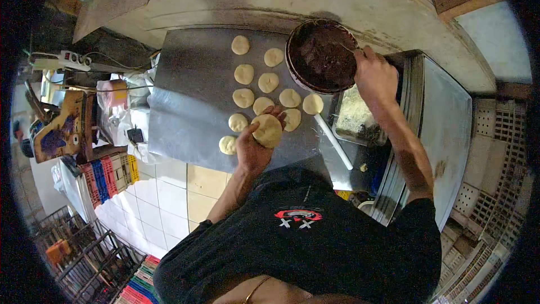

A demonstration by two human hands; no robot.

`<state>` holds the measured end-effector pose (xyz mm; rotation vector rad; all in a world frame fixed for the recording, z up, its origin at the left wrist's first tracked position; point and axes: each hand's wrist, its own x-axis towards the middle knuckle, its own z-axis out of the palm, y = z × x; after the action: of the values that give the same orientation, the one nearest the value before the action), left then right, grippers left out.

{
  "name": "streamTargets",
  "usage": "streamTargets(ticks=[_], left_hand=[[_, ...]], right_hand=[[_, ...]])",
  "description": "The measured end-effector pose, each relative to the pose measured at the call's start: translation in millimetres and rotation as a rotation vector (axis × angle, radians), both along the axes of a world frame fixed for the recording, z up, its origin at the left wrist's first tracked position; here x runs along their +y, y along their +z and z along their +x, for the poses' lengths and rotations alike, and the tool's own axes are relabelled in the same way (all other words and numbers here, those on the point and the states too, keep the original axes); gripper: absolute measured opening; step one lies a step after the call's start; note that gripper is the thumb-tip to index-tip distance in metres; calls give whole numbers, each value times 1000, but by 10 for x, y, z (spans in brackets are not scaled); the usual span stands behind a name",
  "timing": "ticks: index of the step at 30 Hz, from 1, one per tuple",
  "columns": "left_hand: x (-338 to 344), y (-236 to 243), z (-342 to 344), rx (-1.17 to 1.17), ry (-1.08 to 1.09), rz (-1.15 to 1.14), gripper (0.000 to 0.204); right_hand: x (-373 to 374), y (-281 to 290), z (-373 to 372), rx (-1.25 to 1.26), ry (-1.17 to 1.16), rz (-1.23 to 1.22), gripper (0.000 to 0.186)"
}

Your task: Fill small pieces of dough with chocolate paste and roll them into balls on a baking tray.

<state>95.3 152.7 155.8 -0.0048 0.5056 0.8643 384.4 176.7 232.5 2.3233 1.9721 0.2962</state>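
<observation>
A flattened pale dough round (pixel 267 130) rests in my left hand (pixel 253 143), whose fingers wrap round its edge. My right hand (pixel 376 79) is closed on a thin utensil handle (pixel 353 49) at the rim of a round bowl (pixel 318 53) of thick dark brown paste; the utensil's far end is hidden in the paste. Several dough rounds (pixel 243 73) lie spaced out on the grey metal worktop (pixel 185 90). A white rolling pin (pixel 336 146) lies slantwise at the right, just below another dough round (pixel 313 104).
A metal tray (pixel 357 111) of pale shreds sits under my right forearm, beside stacked metal trays (pixel 441 135). A pale wall ledge (pixel 236 0) runs behind the worktop. At left are a power strip (pixel 75 60), wooden items (pixel 59 124), colourful crates (pixel 107 177) and dark racks (pixel 84 253).
</observation>
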Motion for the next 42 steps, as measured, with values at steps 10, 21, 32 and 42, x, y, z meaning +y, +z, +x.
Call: streamTargets(ticks=[10,21,32,42], left_hand=[[-114,-486,-536,526,-45,-164,48],[-73,-166,-124,-9,-1,-135,36],[-297,818,332,-494,-57,7,49],[-125,370,95,-228,117,14,45]], right_hand=[[-49,-735,-688,159,73,-82,26],[-704,-612,-660,1132,-166,252,19],[-1405,-51,-985,593,255,675,33],[-1373,-142,-694,609,141,679,28]])
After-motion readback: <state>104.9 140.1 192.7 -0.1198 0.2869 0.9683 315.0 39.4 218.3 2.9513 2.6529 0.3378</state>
